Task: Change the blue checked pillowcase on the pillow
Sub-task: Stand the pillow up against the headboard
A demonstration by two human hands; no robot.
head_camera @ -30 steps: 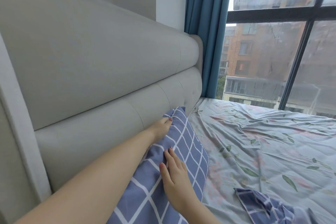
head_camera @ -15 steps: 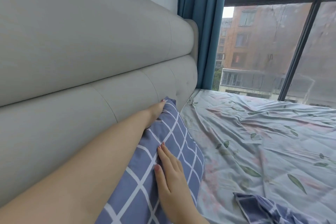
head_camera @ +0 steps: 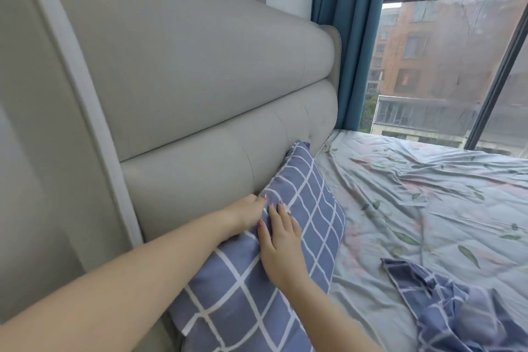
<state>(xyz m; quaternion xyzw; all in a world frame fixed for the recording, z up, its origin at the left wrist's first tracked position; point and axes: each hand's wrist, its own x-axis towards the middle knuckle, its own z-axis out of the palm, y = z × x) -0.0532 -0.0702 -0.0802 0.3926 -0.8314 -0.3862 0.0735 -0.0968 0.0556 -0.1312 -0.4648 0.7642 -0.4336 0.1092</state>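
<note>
**A:** Position. Your pillow (head_camera: 237, 306), in the blue checked pillowcase (head_camera: 308, 203), stands on edge. It leans back against the padded headboard (head_camera: 200, 174), with its lower edge down on the leaf-print sheet (head_camera: 414, 208).

**B:** Grip. Your right hand (head_camera: 281, 246) lies flat on the pillow's face, fingers straight, pressing and holding nothing. Your left hand (head_camera: 243, 216) sits at the upper edge, on the headboard side (whether its fingers pinch cloth there, I cannot tell).

**A:** Axis. The long axis runs along the headboard, from close by your body away toward the blue curtain (head_camera: 343, 51). The far corner points up and away, beyond both hands. Both hands meet the pillow at about mid-length, left on the headboard side, right on the bed side.

**B:** Judgement. The case's open end is not in view, so you cannot yet say which end to work from. Any pull on the case should follow that long axis, and your left hand looks better placed to take the edge. A crumpled checked cloth (head_camera: 445, 306) lies on the sheet to your right, well apart from the pillow and nearer your right hand. Whether it is the old case or the spare cannot be told.
</note>
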